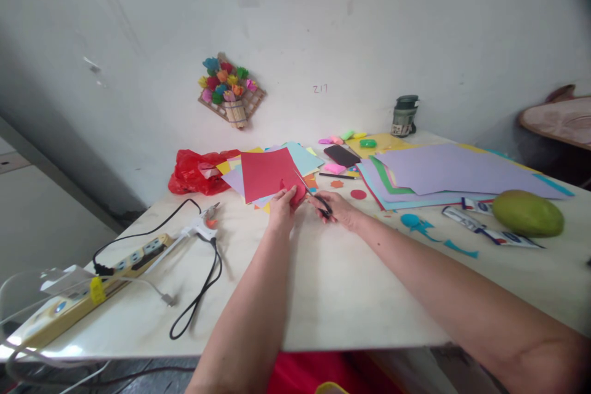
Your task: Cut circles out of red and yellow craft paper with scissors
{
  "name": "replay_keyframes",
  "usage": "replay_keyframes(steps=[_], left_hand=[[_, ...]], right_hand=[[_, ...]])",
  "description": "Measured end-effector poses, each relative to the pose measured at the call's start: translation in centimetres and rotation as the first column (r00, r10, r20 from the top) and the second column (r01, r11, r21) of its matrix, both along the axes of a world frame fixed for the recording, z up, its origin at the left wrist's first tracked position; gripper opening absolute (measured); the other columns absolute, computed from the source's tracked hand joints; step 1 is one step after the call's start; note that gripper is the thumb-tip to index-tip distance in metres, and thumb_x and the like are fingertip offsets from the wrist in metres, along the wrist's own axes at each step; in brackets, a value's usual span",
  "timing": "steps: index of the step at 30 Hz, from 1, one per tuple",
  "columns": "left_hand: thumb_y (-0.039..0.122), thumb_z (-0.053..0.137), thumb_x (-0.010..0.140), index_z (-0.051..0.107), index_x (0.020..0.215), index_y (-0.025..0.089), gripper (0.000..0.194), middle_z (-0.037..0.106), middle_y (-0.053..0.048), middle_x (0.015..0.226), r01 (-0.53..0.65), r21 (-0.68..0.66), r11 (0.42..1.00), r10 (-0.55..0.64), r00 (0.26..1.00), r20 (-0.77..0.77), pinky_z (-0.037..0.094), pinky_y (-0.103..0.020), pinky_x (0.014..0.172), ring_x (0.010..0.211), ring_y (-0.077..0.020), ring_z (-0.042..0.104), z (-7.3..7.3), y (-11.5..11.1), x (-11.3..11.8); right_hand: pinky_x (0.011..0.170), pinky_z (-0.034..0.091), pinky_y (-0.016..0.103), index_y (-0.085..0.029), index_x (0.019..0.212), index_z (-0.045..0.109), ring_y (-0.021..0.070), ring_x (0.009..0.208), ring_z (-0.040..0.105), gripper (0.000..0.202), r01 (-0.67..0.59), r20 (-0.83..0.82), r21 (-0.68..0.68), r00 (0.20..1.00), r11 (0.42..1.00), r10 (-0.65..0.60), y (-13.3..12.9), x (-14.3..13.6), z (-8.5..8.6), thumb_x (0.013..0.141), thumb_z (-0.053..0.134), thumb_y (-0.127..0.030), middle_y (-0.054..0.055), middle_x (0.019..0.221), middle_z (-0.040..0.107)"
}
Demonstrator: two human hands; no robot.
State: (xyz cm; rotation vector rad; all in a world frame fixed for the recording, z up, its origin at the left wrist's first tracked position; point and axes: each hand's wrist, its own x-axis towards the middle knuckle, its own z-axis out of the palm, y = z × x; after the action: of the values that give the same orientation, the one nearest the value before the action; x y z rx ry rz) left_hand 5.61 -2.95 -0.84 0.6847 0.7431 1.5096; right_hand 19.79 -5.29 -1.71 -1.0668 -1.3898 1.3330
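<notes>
My left hand [282, 206] pinches a small piece of red paper [299, 192] near the middle of the table. In my right hand [337, 210] is a pair of scissors [325, 206] with black handles, its blades pointing up and left at the red piece. Just behind my left hand lies a larger red sheet [268, 172] on top of several coloured sheets. Whether the blades are apart is too small to tell.
A red plastic bag [196, 172], a glue gun [203, 225] and a power strip [138, 258] are on the left. Large purple sheets [452, 169], a green mango [527, 213], glue tubes [464, 220] and blue scraps [418, 225] lie right. A phone [341, 155] and a cup [404, 116] stand farther back.
</notes>
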Motion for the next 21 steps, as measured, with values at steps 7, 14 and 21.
replay_keyframes(steps=[7, 14, 21], left_hand=[[0.013, 0.079, 0.061, 0.056, 0.061, 0.015, 0.023, 0.064, -0.001, 0.061, -0.001, -0.013, 1.0, 0.001, 1.0, -0.017, 0.054, -0.029, 0.075, 0.064, -0.0132, 0.065, 0.02, 0.03, -0.02], [0.012, 0.078, 0.063, 0.055, 0.058, 0.014, 0.024, 0.063, 0.0, 0.06, 0.0, -0.015, 1.0, 0.0, 1.0, 0.008, 0.054, -0.031, 0.075, 0.061, -0.0122, 0.064, 0.11, -0.02, -0.07], [0.013, 0.077, 0.065, 0.058, 0.061, 0.014, 0.019, 0.064, -0.001, 0.061, -0.004, -0.02, 1.0, 0.004, 1.0, -0.016, 0.054, -0.03, 0.075, 0.065, -0.0139, 0.065, -0.15, 0.27, -0.25]], right_hand=[[0.031, 0.02, 0.018, -0.018, 0.073, 0.052, 0.005, 0.034, 0.043, 0.04, 0.005, -0.004, -0.003, 1.0, 1.0, -0.005, -0.19, -0.04, 0.19, 0.067, 0.072, -0.052, -0.006, 0.049, 0.052], [0.032, 0.024, 0.018, -0.018, 0.07, 0.051, 0.005, 0.036, 0.042, 0.041, 0.002, -0.026, 0.003, 1.0, 1.0, -0.002, -0.37, -0.06, 0.34, 0.065, 0.073, -0.052, -0.007, 0.047, 0.049], [0.033, 0.025, 0.018, -0.018, 0.069, 0.05, 0.0053, 0.036, 0.042, 0.041, 0.002, -0.009, -0.008, 1.0, 1.0, -0.002, -0.53, -0.21, 0.7, 0.064, 0.074, -0.052, -0.007, 0.046, 0.048]])
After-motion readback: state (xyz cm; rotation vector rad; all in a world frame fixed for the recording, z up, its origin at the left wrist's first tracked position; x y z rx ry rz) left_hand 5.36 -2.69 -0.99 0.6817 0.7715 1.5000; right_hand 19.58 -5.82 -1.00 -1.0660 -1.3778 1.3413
